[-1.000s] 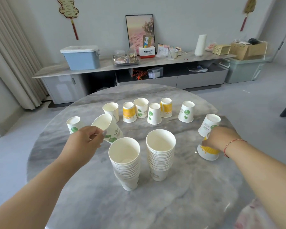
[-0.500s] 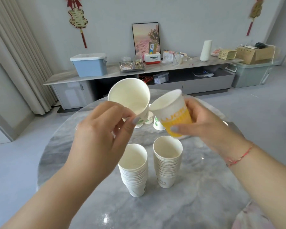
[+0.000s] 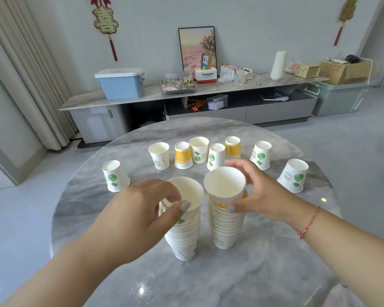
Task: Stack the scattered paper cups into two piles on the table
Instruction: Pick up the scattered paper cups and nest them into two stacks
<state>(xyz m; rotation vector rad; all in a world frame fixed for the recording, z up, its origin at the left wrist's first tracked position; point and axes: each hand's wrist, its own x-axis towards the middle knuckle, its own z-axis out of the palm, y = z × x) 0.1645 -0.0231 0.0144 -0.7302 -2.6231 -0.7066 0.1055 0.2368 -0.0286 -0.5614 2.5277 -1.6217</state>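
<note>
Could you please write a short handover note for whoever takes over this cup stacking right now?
Left hand grips the top cup of the left pile.
Right hand holds the yellow-printed top cup of the right pile.
Both piles stand side by side near the front of the table.
Left to do: eight loose cups. One is at far left, six form a back row, and one is at far right. Most are upside down, so flip them before stacking.

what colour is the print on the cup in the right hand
Yellow-orange, on the cup held by the right hand; head view.
</note>
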